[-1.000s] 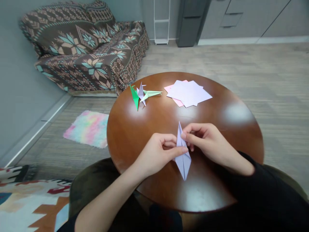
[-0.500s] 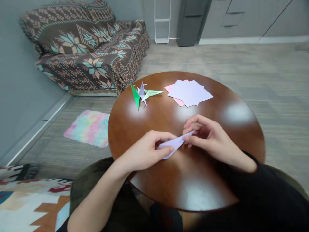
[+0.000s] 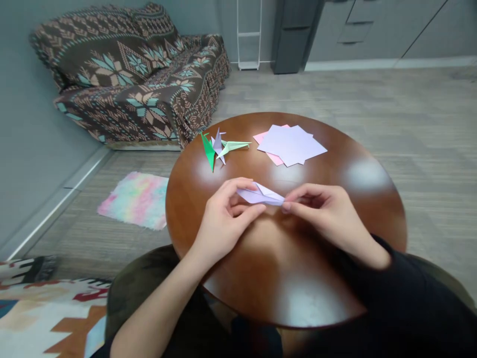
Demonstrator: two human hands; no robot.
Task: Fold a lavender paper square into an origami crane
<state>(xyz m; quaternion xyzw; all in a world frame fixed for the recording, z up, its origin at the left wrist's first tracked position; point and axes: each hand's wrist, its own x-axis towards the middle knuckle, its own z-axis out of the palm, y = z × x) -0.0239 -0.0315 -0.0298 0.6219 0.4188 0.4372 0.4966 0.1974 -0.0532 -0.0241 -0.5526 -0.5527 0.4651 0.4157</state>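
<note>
A folded lilac origami paper (image 3: 266,195), long and narrow with a pointed right end, is held above the table between my two hands. My right hand (image 3: 324,214) pinches its right tip between thumb and fingers. My left hand (image 3: 229,214) is curled around the left end, index finger along the far edge and thumb at the near edge. A raised flap shows on the paper's upper side. Beyond my left hand stand folded paper cranes: a green crane (image 3: 208,153), a purple crane (image 3: 218,145) and a pale green crane (image 3: 234,146).
The round brown table (image 3: 283,293) is glossy. Lilac sheets (image 3: 292,144) lie at its far side over a pink sheet (image 3: 275,158). A patterned sofa (image 3: 141,94) stands at the far left, and a fluffy pastel rug (image 3: 134,200) lies on the floor.
The lilac paper has turned from a slant to nearly level, its left end rising away from me. My left thumb has slid off its face to the near edge. The right hand still pinches the tip.
</note>
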